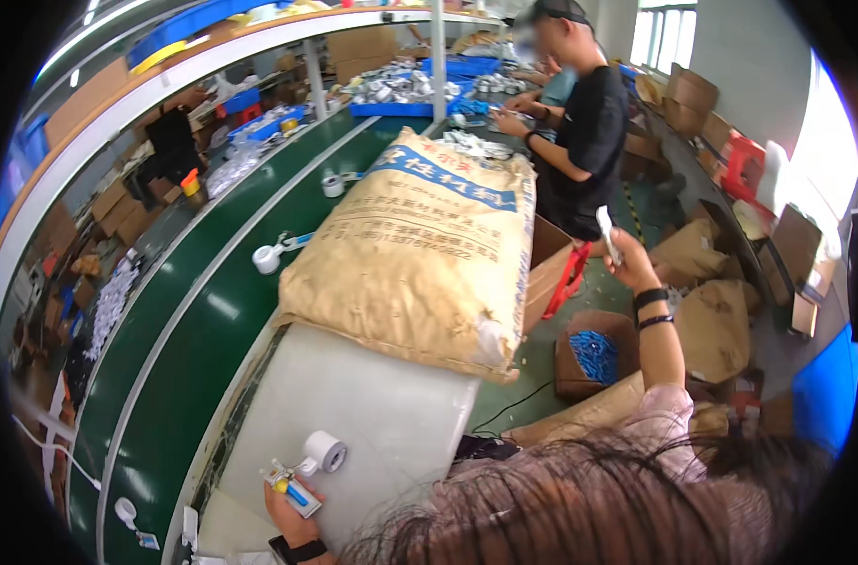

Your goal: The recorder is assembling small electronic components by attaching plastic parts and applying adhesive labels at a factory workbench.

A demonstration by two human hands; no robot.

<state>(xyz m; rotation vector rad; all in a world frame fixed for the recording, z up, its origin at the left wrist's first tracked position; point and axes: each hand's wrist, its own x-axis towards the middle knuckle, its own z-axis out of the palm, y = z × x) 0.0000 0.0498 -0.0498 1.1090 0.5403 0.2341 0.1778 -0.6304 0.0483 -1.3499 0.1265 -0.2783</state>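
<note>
Down at the lower left, my left hand (291, 516) grips a small white plastic part (293, 492) with a blue strip and a yellow bit on it. Right beside it, over the pale tabletop (372, 395), is a white round cylinder (326, 452) with a grey end face; a short white piece seems to join the two. My right hand (633, 262) is raised out to the right, its fingers closed on a slim white plastic piece (606, 229). A big tan sack (410, 254) with a blue printed band lies on the table beyond my left hand.
A green conveyor belt (212, 320) runs along the left, carrying white cylinder parts (267, 259). Below my right arm stands a carton (580, 377) of blue pieces. Another person (584, 113) works beyond the sack. Blue trays (401, 105) of white parts sit farther back.
</note>
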